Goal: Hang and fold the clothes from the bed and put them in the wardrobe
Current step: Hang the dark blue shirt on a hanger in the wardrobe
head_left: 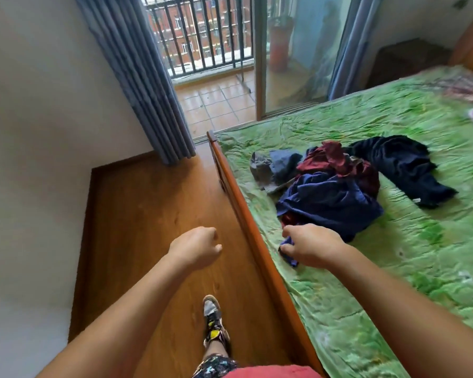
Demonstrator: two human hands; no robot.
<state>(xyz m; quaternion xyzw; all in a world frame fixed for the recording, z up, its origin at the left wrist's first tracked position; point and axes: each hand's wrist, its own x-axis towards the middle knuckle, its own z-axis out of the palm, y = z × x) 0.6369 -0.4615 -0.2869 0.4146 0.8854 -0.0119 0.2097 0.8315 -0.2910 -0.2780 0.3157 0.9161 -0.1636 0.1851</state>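
Head view: right hand (311, 248) pinches blue garment (325, 205) corner, left hand (195, 248) fisted, empty; thin grip may slip or drag pile (342, 162).

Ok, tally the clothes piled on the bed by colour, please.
Grey garment: 1
Slate-blue garment: 1
Dark red garment: 1
Royal blue garment: 1, its edge pinched by the right hand
Navy garment: 1
Total: 5 visible; more may lie hidden underneath.

No text, label, brand or number is legible anywhere; the clothes pile (331, 192) at 3 o'clock shows none.
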